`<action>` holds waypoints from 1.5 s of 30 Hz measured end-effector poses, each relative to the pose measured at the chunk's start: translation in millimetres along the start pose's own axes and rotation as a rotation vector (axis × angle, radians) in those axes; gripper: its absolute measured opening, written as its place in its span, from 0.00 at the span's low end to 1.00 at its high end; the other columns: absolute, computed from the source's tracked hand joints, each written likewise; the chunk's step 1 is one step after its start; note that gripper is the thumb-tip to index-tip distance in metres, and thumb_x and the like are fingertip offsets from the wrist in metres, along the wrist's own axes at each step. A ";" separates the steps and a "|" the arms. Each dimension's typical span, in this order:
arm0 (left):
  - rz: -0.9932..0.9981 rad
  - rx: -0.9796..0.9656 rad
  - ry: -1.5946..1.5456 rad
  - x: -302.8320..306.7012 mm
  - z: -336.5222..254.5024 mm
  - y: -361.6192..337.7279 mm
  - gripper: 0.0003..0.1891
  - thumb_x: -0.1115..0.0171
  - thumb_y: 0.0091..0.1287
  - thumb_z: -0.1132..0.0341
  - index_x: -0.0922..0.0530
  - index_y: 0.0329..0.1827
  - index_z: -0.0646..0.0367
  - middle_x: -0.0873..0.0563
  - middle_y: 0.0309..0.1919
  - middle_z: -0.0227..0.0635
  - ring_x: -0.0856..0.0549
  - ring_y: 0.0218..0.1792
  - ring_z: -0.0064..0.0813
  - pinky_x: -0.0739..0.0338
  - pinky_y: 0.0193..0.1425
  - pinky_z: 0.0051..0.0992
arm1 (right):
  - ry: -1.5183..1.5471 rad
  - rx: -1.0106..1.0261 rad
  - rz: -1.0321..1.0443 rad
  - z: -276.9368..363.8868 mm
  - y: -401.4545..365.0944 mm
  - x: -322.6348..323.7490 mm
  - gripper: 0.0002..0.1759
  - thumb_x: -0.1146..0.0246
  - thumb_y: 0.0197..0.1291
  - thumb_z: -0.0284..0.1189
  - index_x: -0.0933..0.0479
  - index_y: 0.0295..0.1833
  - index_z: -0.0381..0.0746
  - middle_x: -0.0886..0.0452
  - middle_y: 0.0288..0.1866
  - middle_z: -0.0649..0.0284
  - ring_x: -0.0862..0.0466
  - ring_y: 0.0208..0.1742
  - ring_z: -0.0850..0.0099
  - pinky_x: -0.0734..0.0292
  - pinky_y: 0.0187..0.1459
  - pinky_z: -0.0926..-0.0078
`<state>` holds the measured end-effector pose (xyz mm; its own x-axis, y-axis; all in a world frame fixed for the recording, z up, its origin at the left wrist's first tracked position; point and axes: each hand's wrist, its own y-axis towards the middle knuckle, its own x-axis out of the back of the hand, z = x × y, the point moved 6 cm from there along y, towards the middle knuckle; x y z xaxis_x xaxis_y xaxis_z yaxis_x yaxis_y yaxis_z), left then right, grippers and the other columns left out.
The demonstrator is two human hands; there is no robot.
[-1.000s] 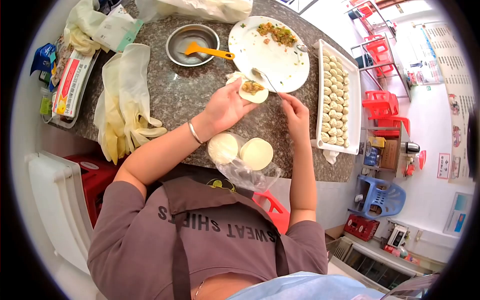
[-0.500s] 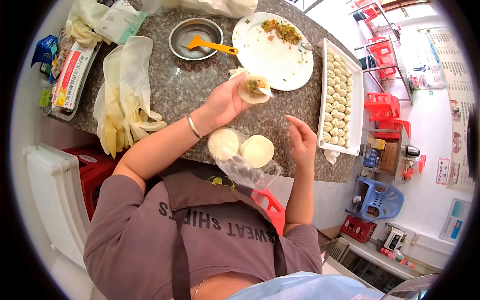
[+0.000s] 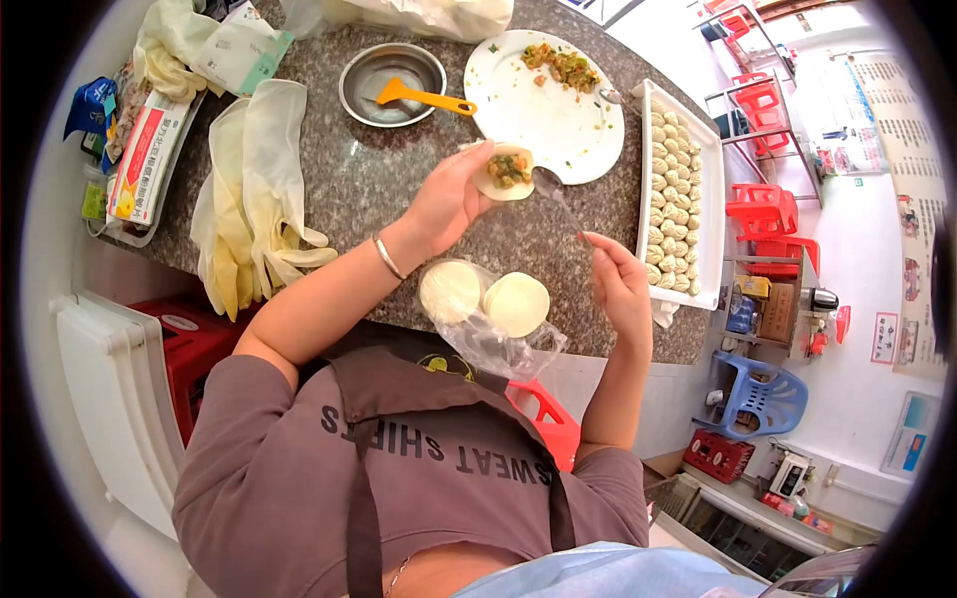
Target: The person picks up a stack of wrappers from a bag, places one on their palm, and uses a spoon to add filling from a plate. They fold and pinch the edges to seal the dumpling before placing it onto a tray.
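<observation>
My left hand [image 3: 454, 204] holds a round dumpling wrapper [image 3: 486, 185] spread in its fingers, with a mound of chopped filling [image 3: 508, 170] on it. In my right hand [image 3: 620, 284], the fingers pinch the handle end of a metal spoon [image 3: 564, 205]. The spoon's bowl points back toward the wrapper, just off its right edge. Two stacks of plain wrappers, a left stack [image 3: 451, 291] and a right stack [image 3: 517, 304], lie on a clear plastic bag [image 3: 498, 349] nearer my body. Beyond my hands, a white plate [image 3: 538, 120] carries more filling along its far side.
A white tray [image 3: 710, 199] of folded dumplings [image 3: 670, 199] stands at the right. A steel bowl [image 3: 359, 95] with an orange-handled scraper [image 3: 429, 97] sits at the back. Pale gloves [image 3: 269, 189] hang over the counter's left edge, beside a box [image 3: 150, 159].
The spoon has come away from the filling and swung to the right of the wrapper. My right hand has moved slightly right and toward me; the left hand stays nearly in place.
</observation>
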<state>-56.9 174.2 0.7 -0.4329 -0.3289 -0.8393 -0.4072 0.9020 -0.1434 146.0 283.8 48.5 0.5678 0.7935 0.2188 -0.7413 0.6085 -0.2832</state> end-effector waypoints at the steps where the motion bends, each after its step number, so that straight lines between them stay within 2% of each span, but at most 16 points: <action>1: 0.006 -0.003 0.004 -1.0 -1.6 0.2 0.21 0.58 0.79 0.57 0.32 0.64 0.67 0.22 0.59 0.43 0.21 0.60 0.32 0.24 0.66 0.32 | -0.045 0.045 -0.055 -1.0 5.6 5.9 0.16 0.48 0.73 0.28 0.24 0.61 0.34 0.39 0.19 0.81 0.43 0.17 0.91 0.52 0.18 0.88; 3: -0.019 0.019 -0.032 -1.4 -2.1 -0.6 0.21 0.58 0.79 0.59 0.34 0.65 0.67 0.22 0.60 0.44 0.21 0.61 0.34 0.23 0.66 0.34 | -0.091 0.098 -0.117 -0.2 20.6 11.8 0.16 0.48 0.73 0.28 0.24 0.61 0.34 0.39 0.19 0.81 0.43 0.17 0.91 0.52 0.18 0.88; 5: -0.005 0.064 -0.068 -6.7 0.3 -2.1 0.21 0.58 0.79 0.60 0.36 0.66 0.67 0.22 0.60 0.45 0.21 0.62 0.35 0.23 0.66 0.35 | -0.193 0.189 -0.265 9.1 43.0 17.9 0.16 0.47 0.72 0.27 0.22 0.59 0.34 0.32 0.22 0.78 0.37 0.22 0.88 0.43 0.23 0.87; 9: 0.037 0.219 -0.114 -6.7 19.2 -4.4 0.19 0.57 0.79 0.62 0.38 0.65 0.67 0.23 0.60 0.46 0.21 0.62 0.38 0.23 0.66 0.37 | -0.506 0.455 -0.380 26.9 108.3 12.7 0.15 0.45 0.68 0.29 0.19 0.56 0.38 0.16 0.32 0.57 0.19 0.31 0.69 0.26 0.38 0.73; 13: 0.031 0.326 -0.181 -0.1 31.3 -5.1 0.18 0.53 0.77 0.64 0.35 0.63 0.66 0.23 0.60 0.48 0.20 0.60 0.39 0.23 0.66 0.37 | -0.604 0.506 -0.420 39.2 148.5 4.9 0.15 0.45 0.67 0.30 0.19 0.54 0.40 0.16 0.38 0.48 0.15 0.39 0.58 0.23 0.43 0.65; 15: 0.024 0.317 -0.207 2.2 30.8 -4.4 0.17 0.52 0.77 0.64 0.34 0.62 0.66 0.23 0.60 0.48 0.20 0.60 0.39 0.23 0.66 0.38 | -0.756 0.411 -0.383 37.6 154.3 -0.7 0.15 0.46 0.67 0.31 0.18 0.54 0.40 0.16 0.41 0.47 0.16 0.44 0.52 0.23 0.47 0.62; 20: 0.009 0.211 -0.269 -1.9 21.6 -4.1 0.19 0.54 0.77 0.63 0.36 0.65 0.65 0.23 0.60 0.46 0.21 0.62 0.39 0.25 0.68 0.39 | -0.661 0.503 -0.283 13.0 100.9 2.2 0.15 0.44 0.67 0.29 0.19 0.55 0.39 0.15 0.35 0.53 0.15 0.34 0.62 0.23 0.39 0.68; 22: -0.006 0.181 -0.303 -4.0 18.9 -2.8 0.20 0.56 0.78 0.61 0.36 0.65 0.65 0.23 0.60 0.45 0.22 0.63 0.39 0.26 0.68 0.40 | -0.484 0.205 -0.156 -5.2 71.6 0.5 0.14 0.44 0.68 0.26 0.19 0.56 0.37 0.19 0.27 0.66 0.25 0.27 0.78 0.30 0.31 0.77; 26: -0.004 0.149 -0.333 -5.0 15.9 -1.7 0.20 0.55 0.78 0.60 0.36 0.66 0.65 0.23 0.61 0.45 0.22 0.63 0.39 0.26 0.69 0.40 | -0.386 0.208 -0.127 -8.1 20.2 -8.4 0.15 0.44 0.68 0.22 0.20 0.57 0.35 0.28 0.26 0.75 0.35 0.26 0.86 0.40 0.27 0.85; 30: 0.012 0.169 -0.227 -6.7 16.4 -3.9 0.22 0.56 0.78 0.60 0.40 0.69 0.64 0.26 0.63 0.43 0.23 0.63 0.36 0.27 0.69 0.39 | -0.280 0.245 -0.186 -3.7 10.7 2.8 0.15 0.45 0.70 0.24 0.20 0.58 0.35 0.24 0.30 0.78 0.35 0.27 0.89 0.40 0.28 0.87; 33: -0.035 0.139 -0.138 -5.7 12.9 -4.8 0.22 0.55 0.78 0.59 0.36 0.67 0.64 0.24 0.62 0.44 0.22 0.62 0.36 0.27 0.70 0.36 | -0.290 0.311 -0.321 1.4 34.2 16.0 0.14 0.44 0.69 0.24 0.20 0.57 0.35 0.25 0.25 0.73 0.33 0.25 0.85 0.37 0.27 0.83; 37: 0.147 0.058 0.099 -15.6 8.1 -7.2 0.26 0.44 0.72 0.69 0.38 0.71 0.65 0.24 0.63 0.39 0.22 0.61 0.29 0.26 0.67 0.28 | -0.433 0.370 -0.450 -13.0 82.8 25.1 0.15 0.43 0.68 0.26 0.20 0.57 0.37 0.23 0.26 0.67 0.31 0.24 0.81 0.35 0.27 0.79; 40: 0.185 -0.028 0.234 -21.9 0.8 -10.4 0.30 0.39 0.65 0.78 0.37 0.71 0.66 0.23 0.62 0.37 0.21 0.60 0.24 0.26 0.65 0.24 | -0.619 0.438 -0.504 -5.8 96.4 18.5 0.13 0.39 0.64 0.27 0.18 0.52 0.37 0.21 0.29 0.59 0.22 0.28 0.66 0.27 0.35 0.72; 41: 0.169 -0.030 0.211 -22.5 -0.6 -10.1 0.31 0.38 0.62 0.82 0.35 0.70 0.67 0.22 0.60 0.36 0.21 0.58 0.23 0.26 0.63 0.22 | -0.614 0.440 -0.508 -3.1 96.7 16.3 0.13 0.39 0.64 0.27 0.18 0.52 0.37 0.21 0.29 0.59 0.22 0.28 0.66 0.27 0.35 0.72; 43: 0.160 -0.061 0.270 -21.4 -2.4 -9.0 0.28 0.38 0.65 0.78 0.33 0.69 0.66 0.20 0.58 0.35 0.20 0.57 0.20 0.24 0.60 0.21 | -0.776 0.726 -0.633 22.4 82.2 2.8 0.11 0.38 0.63 0.27 0.18 0.50 0.38 0.21 0.29 0.60 0.21 0.31 0.62 0.25 0.39 0.72; 45: 0.096 0.025 0.175 -15.7 -1.8 -8.7 0.26 0.38 0.68 0.74 0.32 0.69 0.62 0.18 0.56 0.31 0.20 0.53 0.16 0.22 0.54 0.19 | -0.755 0.704 -0.595 37.8 72.9 -8.4 0.10 0.35 0.61 0.26 0.17 0.47 0.38 0.20 0.30 0.62 0.20 0.32 0.65 0.24 0.41 0.73</action>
<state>-48.0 171.0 16.1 -0.6033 -0.2825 -0.7458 -0.3379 0.9376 -0.0818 73.7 321.5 61.3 0.7094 0.0414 0.7036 -0.5999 0.5594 0.5720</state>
